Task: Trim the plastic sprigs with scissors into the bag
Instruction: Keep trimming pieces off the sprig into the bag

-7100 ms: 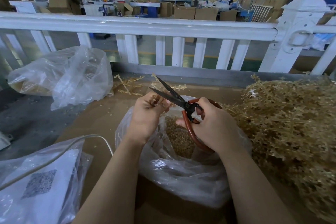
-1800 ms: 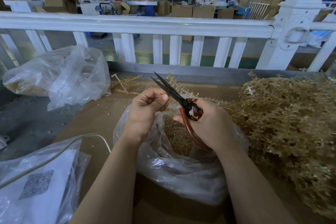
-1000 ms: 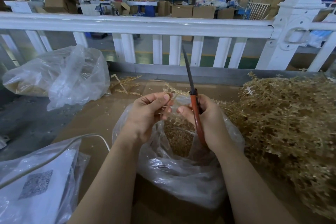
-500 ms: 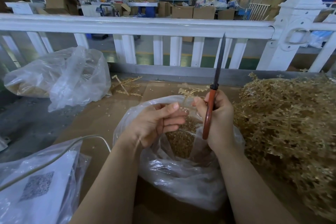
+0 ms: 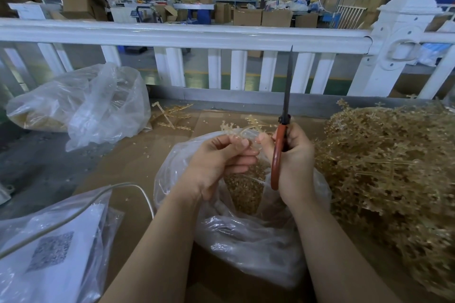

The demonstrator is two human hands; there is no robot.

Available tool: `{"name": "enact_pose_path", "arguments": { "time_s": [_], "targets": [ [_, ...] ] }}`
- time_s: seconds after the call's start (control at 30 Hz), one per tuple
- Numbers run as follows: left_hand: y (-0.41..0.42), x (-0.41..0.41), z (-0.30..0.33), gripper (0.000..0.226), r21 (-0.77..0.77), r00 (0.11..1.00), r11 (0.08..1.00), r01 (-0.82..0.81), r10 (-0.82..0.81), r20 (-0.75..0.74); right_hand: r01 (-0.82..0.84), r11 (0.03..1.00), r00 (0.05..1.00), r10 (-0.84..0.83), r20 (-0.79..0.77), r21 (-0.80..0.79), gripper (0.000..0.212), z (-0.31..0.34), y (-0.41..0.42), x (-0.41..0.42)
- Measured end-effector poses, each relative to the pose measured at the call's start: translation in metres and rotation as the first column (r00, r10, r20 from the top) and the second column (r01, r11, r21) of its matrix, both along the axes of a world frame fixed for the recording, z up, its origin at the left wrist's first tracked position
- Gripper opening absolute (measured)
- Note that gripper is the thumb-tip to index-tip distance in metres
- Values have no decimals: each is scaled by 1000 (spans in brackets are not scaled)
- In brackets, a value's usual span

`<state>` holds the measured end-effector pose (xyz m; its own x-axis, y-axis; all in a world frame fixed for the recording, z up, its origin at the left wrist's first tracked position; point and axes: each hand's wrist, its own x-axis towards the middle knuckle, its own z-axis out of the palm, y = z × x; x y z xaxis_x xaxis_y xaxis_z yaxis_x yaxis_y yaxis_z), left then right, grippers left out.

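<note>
Two hands point(image 5: 216, 162) point(image 5: 295, 162), one scissors point(image 5: 279, 155), three bags point(image 5: 246, 229).

- The open clear bag point(image 5: 246, 241) sits mid-table; both hands fill the room just above its mouth, the left hand point(image 5: 216, 165) on its left side, the right hand point(image 5: 295, 162) on its right.
- The scissors point(image 5: 280, 145) stand upright over the bag's far-right rim, blades together, tip up in front of the white railing point(image 5: 187, 34).
- Right of the bag, a heap of golden sprigs point(image 5: 389, 174) presses against it.
- Left of the bag lies bare brown cardboard point(image 5: 128, 162), crossed by a white cable point(image 5: 138, 187).
- Far left of the bag, a second clear bag point(image 5: 83, 103) blocks the way.
- Near left, a plastic-wrapped sheet point(image 5: 49, 253).
</note>
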<state>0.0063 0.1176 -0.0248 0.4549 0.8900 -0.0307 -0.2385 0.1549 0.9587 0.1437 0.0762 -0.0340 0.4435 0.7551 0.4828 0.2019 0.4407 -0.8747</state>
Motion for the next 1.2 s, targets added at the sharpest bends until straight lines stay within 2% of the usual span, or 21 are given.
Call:
{"name": "enact_pose_path", "arguments": {
  "time_s": [0.1, 0.3, 0.4, 0.47, 0.57, 0.7, 0.87, 1.0, 1.2],
  "targets": [
    [0, 1, 1, 8, 5, 998, 999, -54, 54, 28, -2, 1000, 999, 3, 43, -5, 28, -1, 1, 0],
    [2, 3, 2, 6, 49, 969, 971, -236, 231, 86, 26, 998, 987, -16, 160, -64, 21, -7, 4, 3],
    [5, -2, 3, 4, 52, 958, 962, -266, 258, 127, 47, 994, 979, -26, 204, -97, 18, -12, 7, 7],
    [6, -4, 2, 5, 55, 954, 962, -269, 258, 153, 85, 987, 962, -46, 269, -135, 25, -14, 8, 9],
    [6, -4, 1, 6, 46, 945, 959, -279, 266, 190, 153, 966, 922, -64, 382, -207, 49, -14, 7, 10],
    [7, -6, -1, 9, 35, 932, 950, -310, 297, 207, 181, 953, 855, -30, 519, -242, 70, -17, 7, 9],
    [8, -5, -1, 12, -9, 940, 958, -285, 282, 191, 257, 939, 769, -56, 637, -227, 62, -21, 6, 9],
    [8, -6, 0, 14, 3, 940, 957, -290, 284, 191, 277, 934, 759, -68, 648, -227, 69, -19, 5, 9],
    [10, -8, -1, 14, 41, 922, 952, -302, 281, 268, 253, 936, 757, -32, 653, -247, 78, -17, 6, 11]
  ]
}}
